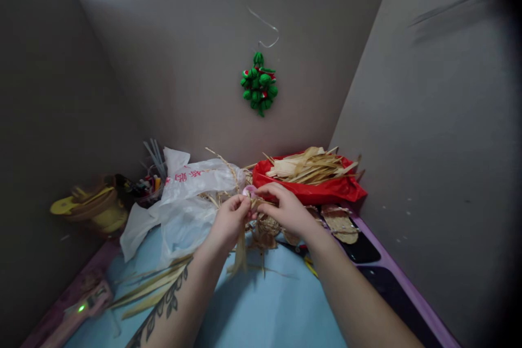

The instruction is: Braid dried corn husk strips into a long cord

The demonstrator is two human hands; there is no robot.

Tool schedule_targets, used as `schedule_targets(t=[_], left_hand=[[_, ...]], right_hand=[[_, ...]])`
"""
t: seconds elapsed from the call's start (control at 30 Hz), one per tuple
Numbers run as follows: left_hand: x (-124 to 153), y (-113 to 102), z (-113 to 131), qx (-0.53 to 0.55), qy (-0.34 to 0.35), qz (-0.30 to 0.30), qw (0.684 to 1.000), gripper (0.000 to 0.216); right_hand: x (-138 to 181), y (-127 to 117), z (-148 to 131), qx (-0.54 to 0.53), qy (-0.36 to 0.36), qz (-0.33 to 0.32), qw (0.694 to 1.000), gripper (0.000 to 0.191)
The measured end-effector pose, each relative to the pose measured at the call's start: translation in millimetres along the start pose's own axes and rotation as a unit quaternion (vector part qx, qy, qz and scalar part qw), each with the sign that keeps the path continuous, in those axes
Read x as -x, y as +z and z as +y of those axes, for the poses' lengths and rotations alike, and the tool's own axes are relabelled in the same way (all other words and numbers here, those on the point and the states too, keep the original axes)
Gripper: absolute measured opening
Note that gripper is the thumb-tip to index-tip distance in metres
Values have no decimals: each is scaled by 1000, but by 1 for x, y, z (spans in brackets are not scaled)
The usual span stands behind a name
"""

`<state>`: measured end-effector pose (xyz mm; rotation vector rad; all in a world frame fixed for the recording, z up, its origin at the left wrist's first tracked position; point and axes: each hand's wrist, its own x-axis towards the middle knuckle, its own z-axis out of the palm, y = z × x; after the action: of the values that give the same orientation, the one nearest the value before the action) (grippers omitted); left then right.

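My left hand (pixel 236 215) is closed in a pinch on a dried straw strip (pixel 241 253), whose loose end hangs down toward the blue table cover. Close beside it, my right hand (pixel 283 209) has its fingers bent around the upper part of the same straw work; the exact contact is partly hidden. Between and just behind the fingertips shows a small pink round thing (pixel 249 190), too covered to name. A thin braided straw cord (pixel 228 166) rises behind my left hand. Woven straw pieces (pixel 267 225) lie beneath my right hand.
At the back right, a red plastic bag (pixel 305 191) holds dried straw strips (pixel 314 166). A white plastic bag (pixel 191 182) lies left of centre. Loose strips (pixel 159 285) rest front left. Yellow pots (pixel 95 209) stand far left. A woven straw sole (pixel 340 224) lies over a dark phone (pixel 362 247).
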<state>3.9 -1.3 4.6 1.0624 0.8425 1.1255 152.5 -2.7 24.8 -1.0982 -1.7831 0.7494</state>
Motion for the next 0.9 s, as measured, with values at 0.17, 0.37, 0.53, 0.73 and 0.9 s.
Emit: schedule_targets(t=[0.17, 0.37, 0.53, 0.73, 0.9], left_hand=[[3, 2, 3, -8, -36, -12, 999, 34], [1, -2, -2, -52, -19, -8, 998, 31], [-2, -7, -3, -180, 40, -2, 983, 27], [-3, -8, -4, -156, 38, 1, 987, 31], [-4, -9, -3, -123, 49, 34, 991, 34]], right_hand=[[1, 1, -5, -12, -47, 35, 998, 8], [1, 10, 2, 49, -19, 51, 997, 8], [0, 19, 9, 46, 14, 80, 996, 11], [0, 5, 3, -20, 16, 72, 997, 24], [10, 10, -10, 207, -60, 77, 973, 33]])
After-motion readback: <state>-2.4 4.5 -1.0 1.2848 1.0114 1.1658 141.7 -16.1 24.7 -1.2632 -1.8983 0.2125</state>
